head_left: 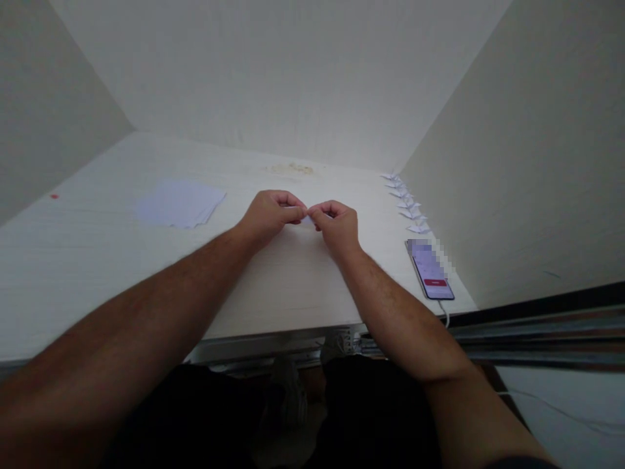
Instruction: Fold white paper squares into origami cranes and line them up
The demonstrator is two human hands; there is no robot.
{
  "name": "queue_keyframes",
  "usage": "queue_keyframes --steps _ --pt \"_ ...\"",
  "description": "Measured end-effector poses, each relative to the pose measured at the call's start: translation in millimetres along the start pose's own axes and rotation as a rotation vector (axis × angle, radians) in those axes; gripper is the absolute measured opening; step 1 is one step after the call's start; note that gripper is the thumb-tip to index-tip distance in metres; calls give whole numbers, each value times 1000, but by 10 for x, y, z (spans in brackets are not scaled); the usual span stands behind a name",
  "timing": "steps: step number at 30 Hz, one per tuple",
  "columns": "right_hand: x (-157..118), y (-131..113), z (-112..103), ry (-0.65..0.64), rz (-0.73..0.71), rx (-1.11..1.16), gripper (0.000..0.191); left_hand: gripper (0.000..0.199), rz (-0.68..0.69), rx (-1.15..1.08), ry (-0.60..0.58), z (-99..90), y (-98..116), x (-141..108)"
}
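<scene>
My left hand and my right hand meet above the middle of the white table. Between their pinched fingertips is a small piece of white paper, mostly hidden by the fingers. Both hands are closed on it, thumbs toward me. To the left lies a loose stack of white paper sheets. Along the right side runs a row of several small folded paper cranes, set one behind another near the wall.
A phone with a lit screen lies at the right front edge, its white cable hanging off the table. Panels enclose the back and both sides. A brownish stain marks the back of the table, and a red spot the far left.
</scene>
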State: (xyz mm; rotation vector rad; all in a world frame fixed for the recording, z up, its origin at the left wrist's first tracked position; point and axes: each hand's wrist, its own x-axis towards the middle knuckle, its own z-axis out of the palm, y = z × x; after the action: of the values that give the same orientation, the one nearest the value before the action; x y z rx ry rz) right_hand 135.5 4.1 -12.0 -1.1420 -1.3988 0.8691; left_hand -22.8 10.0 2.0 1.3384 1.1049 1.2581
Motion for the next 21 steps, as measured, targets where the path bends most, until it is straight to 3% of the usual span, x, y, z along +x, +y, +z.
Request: queue_keyframes --steps 6,16,21 --pt "33 75 -3 -1 20 55 22 19 40 -16 -6 -17 -4 20" --pt "29 57 -58 -26 -72 -178 16 11 111 146 -80 -13 -4 9" --pt "33 10 -21 -29 20 -40 15 13 114 123 -45 -11 -34 35"
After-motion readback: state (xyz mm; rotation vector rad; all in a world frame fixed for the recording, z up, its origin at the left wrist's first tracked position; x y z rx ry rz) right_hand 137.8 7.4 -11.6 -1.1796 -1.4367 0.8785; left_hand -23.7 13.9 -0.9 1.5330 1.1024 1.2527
